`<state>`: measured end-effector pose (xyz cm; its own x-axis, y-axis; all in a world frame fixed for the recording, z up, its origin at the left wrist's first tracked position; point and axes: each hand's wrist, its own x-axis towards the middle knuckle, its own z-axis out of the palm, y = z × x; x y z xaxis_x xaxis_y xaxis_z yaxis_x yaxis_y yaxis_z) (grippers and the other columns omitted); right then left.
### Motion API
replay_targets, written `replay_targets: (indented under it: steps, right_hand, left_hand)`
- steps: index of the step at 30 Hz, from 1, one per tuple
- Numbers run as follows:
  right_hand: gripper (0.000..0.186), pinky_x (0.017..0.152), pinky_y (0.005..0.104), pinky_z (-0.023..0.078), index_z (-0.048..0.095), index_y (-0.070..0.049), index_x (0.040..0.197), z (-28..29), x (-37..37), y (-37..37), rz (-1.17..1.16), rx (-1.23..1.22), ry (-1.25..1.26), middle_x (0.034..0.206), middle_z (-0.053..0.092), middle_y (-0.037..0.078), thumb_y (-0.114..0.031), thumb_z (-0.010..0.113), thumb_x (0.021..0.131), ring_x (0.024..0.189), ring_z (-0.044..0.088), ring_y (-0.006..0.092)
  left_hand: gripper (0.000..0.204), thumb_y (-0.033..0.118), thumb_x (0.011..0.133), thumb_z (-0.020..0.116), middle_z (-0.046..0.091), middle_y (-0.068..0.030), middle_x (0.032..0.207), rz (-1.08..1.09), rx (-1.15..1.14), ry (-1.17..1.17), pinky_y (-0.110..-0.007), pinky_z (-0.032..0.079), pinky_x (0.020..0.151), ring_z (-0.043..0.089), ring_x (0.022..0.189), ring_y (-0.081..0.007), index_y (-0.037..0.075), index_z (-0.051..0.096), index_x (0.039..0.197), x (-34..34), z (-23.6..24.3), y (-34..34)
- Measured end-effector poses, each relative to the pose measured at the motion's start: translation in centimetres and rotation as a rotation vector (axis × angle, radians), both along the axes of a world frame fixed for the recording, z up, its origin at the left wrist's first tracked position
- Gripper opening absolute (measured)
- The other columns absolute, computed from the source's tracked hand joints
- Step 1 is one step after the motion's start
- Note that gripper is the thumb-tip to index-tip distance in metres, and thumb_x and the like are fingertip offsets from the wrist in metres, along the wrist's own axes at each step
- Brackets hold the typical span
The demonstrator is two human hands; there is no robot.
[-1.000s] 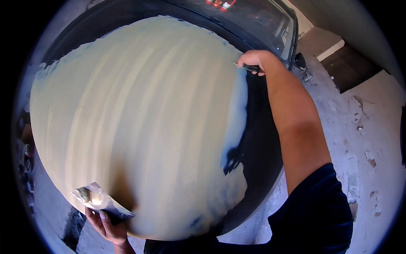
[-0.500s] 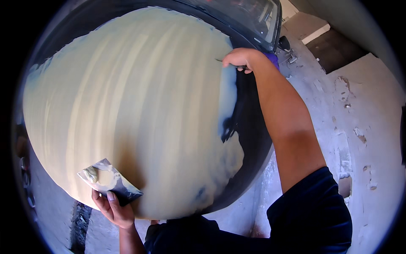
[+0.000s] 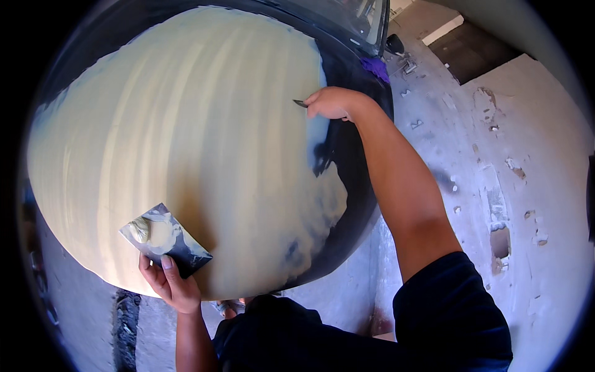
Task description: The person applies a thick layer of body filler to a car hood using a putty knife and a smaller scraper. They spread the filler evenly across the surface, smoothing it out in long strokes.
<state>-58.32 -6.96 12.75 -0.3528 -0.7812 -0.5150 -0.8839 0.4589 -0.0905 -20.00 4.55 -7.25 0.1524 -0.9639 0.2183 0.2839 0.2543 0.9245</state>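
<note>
A broad coat of cream-coloured filler point(image 3: 235, 136) covers most of a dark car hood point(image 3: 356, 155), with a bare strip along the right side. My right hand point(image 3: 334, 103) is closed on a thin dark spreader point(image 3: 299, 103), whose tip pokes out left of the fingers over the filler's right border. The rest of the spreader is hidden by the hand. Low on the left, my left hand point(image 3: 176, 286) grips a flat square metal plate point(image 3: 186, 251) by its near corner. On that plate lies a lump of pale filler point(image 3: 140, 230) and a smeared patch.
A windshield point(image 3: 353, 18) rises beyond the hood. A purple cloth point(image 3: 375, 69) lies near its right end. To the right, the grey floor point(image 3: 446, 186) shows chipped spots, and a dark mat point(image 3: 474, 53) lies farther off. My feet point(image 3: 230, 308) show below the hood's near edge.
My right hand has come nearer to me along the filler's right border, uncovering the purple cloth. The whole view has shifted slightly. My left hand still holds the plate.
</note>
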Motion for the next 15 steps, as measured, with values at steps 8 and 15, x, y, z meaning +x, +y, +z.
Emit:
replay_targets:
  steps: [8, 15]
  right_hand:
    - [0.046, 0.087, 0.0365, 0.048, 0.065, -0.011, 0.118, -2.7, 1.6, 4.6, 0.050, -0.086, -0.034, 0.114, 0.064, 0.017, -0.025, 0.061, 0.074, 0.102, 0.061, 0.0322]
    - [0.054, 0.099, 0.0395, 0.043, 0.055, -0.017, 0.132, -3.5, 4.9, 9.5, 0.000, -0.140, 0.087, 0.133, 0.050, 0.011, -0.021, 0.054, 0.078, 0.118, 0.050, 0.0336]
  left_hand:
    - [0.041, 0.014, 0.098, 0.044, 0.048, -0.0143, 0.124, -0.007, -0.017, 0.033, -0.033, 0.035, 0.098, 0.046, 0.112, -0.0192, -0.004, 0.033, 0.134, -0.2, -0.1, -0.3]
    - [0.040, 0.013, 0.098, 0.045, 0.050, -0.0131, 0.120, -0.014, -0.039, 0.014, -0.031, 0.036, 0.095, 0.047, 0.108, -0.0172, -0.003, 0.035, 0.132, -0.2, -0.2, -0.5]
